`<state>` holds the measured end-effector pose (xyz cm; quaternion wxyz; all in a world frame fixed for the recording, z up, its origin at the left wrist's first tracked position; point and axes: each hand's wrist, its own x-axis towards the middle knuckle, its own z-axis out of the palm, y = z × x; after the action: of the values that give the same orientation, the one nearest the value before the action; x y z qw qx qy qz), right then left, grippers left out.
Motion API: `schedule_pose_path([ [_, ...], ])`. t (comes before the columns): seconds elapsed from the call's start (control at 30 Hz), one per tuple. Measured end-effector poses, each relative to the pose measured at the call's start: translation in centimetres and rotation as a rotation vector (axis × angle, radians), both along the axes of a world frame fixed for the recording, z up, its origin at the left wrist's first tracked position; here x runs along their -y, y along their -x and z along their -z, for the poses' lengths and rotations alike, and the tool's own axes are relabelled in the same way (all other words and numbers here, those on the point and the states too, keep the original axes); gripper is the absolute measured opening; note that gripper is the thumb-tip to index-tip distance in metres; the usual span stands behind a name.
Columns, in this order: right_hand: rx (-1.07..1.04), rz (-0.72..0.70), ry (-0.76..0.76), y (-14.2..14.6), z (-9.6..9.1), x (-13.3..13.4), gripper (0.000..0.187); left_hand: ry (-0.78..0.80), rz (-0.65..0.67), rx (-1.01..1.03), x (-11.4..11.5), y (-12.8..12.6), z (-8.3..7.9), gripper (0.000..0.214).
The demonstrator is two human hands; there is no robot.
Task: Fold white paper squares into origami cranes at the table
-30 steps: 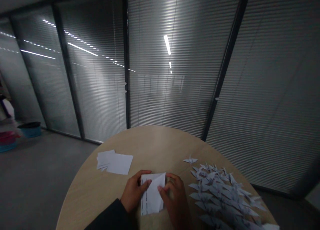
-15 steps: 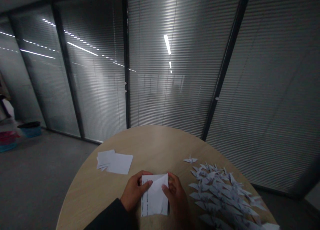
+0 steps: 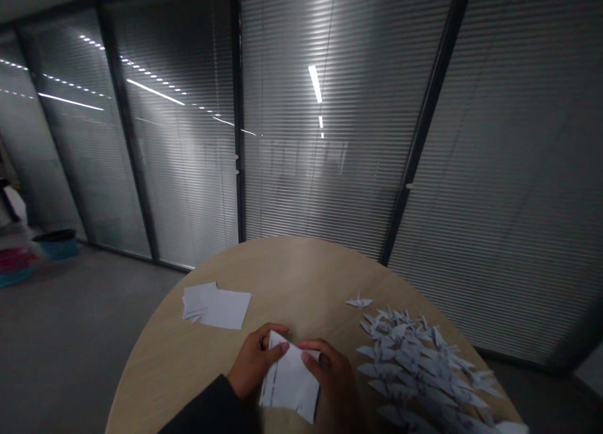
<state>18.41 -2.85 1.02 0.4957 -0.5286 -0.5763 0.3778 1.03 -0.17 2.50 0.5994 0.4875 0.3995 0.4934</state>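
Note:
Between my two hands is a folded sheet of white paper (image 3: 291, 380), tilted, with dark print along its left edge. My left hand (image 3: 259, 358) pinches its upper left corner, thumb on top and fingers behind. At the upper right edge, my right hand (image 3: 330, 371) grips the sheet between thumb and forefinger. The fingertips behind the paper are hidden. To the right of my right hand lies a crowd of folded paper cranes (image 3: 414, 365). One single paper crane (image 3: 359, 301) sits a little apart, beyond the others.
Loose white paper sheets (image 3: 226, 308) lie overlapping at the left of the round wooden table (image 3: 301, 264). Glass partitions with blinds (image 3: 320, 189) stand behind it. On the floor at far left are a blue basin (image 3: 57, 245) and a pink and blue one (image 3: 14, 267).
The folded paper has turned clockwise and its upper right corner is now lower. My right hand has shifted down with that corner. My left hand stays nearly in place.

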Motion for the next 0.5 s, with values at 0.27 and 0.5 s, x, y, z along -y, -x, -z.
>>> schedule_pose_path([
  [0.27, -0.043, 0.072, 0.043, -0.59, 0.15, -0.31, 0.031, 0.012, 0.091, -0.002, 0.02, -0.16, -0.02, 0.053],
  [0.5, -0.004, 0.169, 0.012, -0.98, 0.09, -0.35, 0.034, 0.017, 0.052, 0.018, -0.08, -0.01, -0.02, 0.060],
])
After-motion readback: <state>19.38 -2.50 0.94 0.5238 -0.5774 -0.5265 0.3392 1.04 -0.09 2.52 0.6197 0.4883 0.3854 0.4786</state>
